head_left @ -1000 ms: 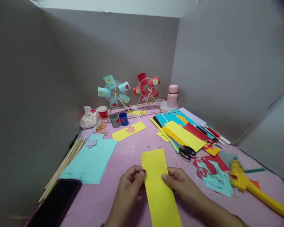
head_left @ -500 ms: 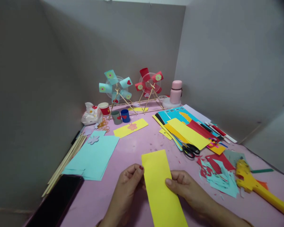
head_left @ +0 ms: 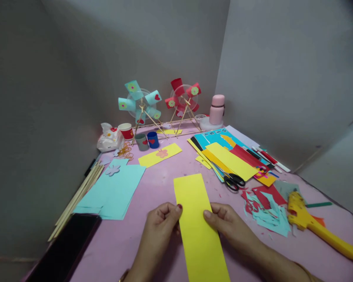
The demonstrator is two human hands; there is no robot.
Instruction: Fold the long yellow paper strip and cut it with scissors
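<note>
A long yellow paper strip (head_left: 198, 227) lies lengthwise on the pink table (head_left: 159, 184), its far end pointing away from me. My left hand (head_left: 161, 223) pinches the strip's left edge with curled fingers. My right hand (head_left: 226, 223) grips the right edge, thumb on top. Both hands hold it near its middle.
Light blue sheets (head_left: 114, 192) and wooden sticks (head_left: 76, 199) lie left, a dark phone (head_left: 64, 250) at the near left. Scissors (head_left: 233, 181) rest by a stack of coloured paper (head_left: 229, 156). Paper scraps (head_left: 267, 211) and a yellow glue gun (head_left: 314, 227) sit right. Two paper windmills (head_left: 159, 105) stand at the back.
The strip has slid a little farther from me between my fingers, and the view has shifted slightly. Both hands keep their hold on its edges.
</note>
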